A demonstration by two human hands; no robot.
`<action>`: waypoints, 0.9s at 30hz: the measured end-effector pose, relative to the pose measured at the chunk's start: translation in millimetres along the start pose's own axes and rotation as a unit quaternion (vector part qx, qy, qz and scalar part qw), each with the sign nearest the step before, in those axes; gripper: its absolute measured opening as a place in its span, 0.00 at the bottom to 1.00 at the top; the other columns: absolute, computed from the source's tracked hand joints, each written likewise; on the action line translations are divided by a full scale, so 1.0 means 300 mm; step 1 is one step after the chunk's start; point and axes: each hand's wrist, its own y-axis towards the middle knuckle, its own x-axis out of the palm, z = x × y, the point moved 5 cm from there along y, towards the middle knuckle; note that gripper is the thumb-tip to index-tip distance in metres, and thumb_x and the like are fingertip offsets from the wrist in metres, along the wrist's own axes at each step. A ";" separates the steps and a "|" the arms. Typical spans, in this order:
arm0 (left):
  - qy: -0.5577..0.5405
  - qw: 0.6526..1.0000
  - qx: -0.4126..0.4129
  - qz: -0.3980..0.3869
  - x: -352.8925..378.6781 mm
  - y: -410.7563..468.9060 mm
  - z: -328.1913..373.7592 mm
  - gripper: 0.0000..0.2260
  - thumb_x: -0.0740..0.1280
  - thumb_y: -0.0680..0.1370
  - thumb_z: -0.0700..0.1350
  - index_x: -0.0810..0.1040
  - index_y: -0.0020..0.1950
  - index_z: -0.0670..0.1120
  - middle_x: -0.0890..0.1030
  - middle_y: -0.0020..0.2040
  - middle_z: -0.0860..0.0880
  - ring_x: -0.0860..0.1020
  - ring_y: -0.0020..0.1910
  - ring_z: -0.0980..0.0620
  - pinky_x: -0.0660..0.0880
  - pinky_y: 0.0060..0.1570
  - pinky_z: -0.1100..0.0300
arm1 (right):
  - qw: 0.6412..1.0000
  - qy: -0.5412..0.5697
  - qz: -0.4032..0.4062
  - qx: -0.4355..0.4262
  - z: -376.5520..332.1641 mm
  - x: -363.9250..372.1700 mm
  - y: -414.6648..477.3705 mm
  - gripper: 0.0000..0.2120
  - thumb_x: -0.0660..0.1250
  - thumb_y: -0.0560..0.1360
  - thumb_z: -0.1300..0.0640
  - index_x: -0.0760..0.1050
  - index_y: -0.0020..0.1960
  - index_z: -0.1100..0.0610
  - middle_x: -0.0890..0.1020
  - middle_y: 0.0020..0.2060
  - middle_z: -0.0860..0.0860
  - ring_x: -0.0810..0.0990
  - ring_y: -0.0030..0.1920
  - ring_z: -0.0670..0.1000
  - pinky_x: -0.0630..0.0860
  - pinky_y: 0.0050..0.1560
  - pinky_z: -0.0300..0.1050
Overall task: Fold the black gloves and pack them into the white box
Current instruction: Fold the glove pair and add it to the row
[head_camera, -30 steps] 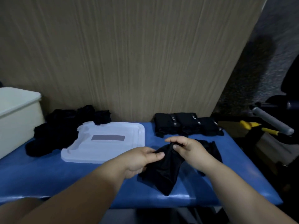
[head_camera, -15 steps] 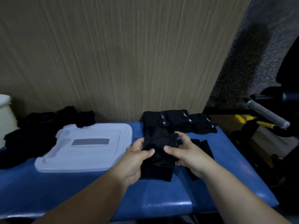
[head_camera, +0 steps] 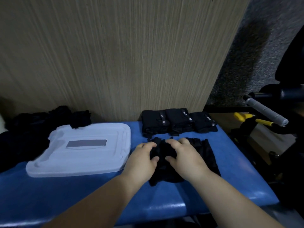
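Head | 3 folded gloves | left hand, right hand hold 1 glove

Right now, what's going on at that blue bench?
A person is folding a black glove on the blue bench. The left hand and the right hand both grip it, bunching it at its middle. Three folded gloves sit in a row at the back, an unfolded pile lies at the far left, and the white lid lies flat in between.
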 end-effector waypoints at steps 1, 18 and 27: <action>0.026 1.000 0.006 0.006 0.003 0.001 0.002 0.19 0.64 0.78 0.48 0.69 0.69 0.54 0.66 0.71 0.52 0.71 0.65 0.53 0.66 0.61 0.65 | 0.999 -0.030 0.014 -0.009 -0.003 -0.002 -0.001 0.24 0.64 0.78 0.49 0.64 0.73 0.46 0.65 0.68 0.50 0.72 0.62 0.50 0.70 0.59 0.38; 0.201 0.971 0.082 -0.102 0.062 -0.012 -0.032 0.23 0.46 0.83 0.57 0.53 0.78 0.56 0.50 0.79 0.57 0.44 0.77 0.55 0.44 0.74 0.58 | 0.979 -0.157 -0.115 -0.068 0.020 0.053 -0.045 0.29 0.45 0.82 0.40 0.46 0.79 0.50 0.49 0.78 0.45 0.38 0.77 0.46 0.31 0.74 0.51; 0.188 0.974 0.080 -0.095 0.076 -0.034 -0.021 0.22 0.46 0.82 0.59 0.54 0.77 0.60 0.50 0.78 0.61 0.45 0.77 0.55 0.45 0.75 0.54 | 0.965 -0.068 0.020 0.254 0.291 -0.182 -0.061 0.29 0.64 0.75 0.41 0.67 0.70 0.56 0.72 0.65 0.56 0.71 0.64 0.59 0.73 0.60 0.51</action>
